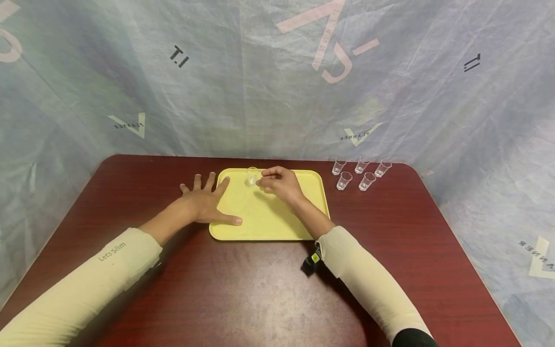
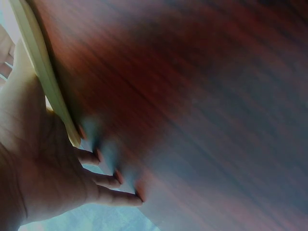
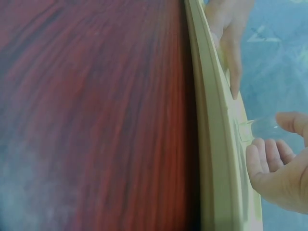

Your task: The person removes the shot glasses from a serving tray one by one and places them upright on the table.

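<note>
A small clear glass (image 1: 252, 177) stands upright near the back edge of a yellow tray (image 1: 243, 226). My right hand (image 1: 282, 184) reaches over the tray from the right, its fingertips right at the glass's side. In the right wrist view the glass (image 3: 263, 126) shows faintly beside the parted thumb and lightly bent fingers. My left hand (image 1: 204, 202) lies spread at the tray's left edge. Its thumb extends over the tray, while the other fingers splay outward, and in the left wrist view several fingertips touch the tabletop.
Several more clear glasses, one of them a front glass (image 1: 344, 181), stand in two rows right of the tray. Everything rests on a dark red wooden table (image 1: 260, 299). A printed grey sheet (image 1: 243, 96) hangs behind and at both sides.
</note>
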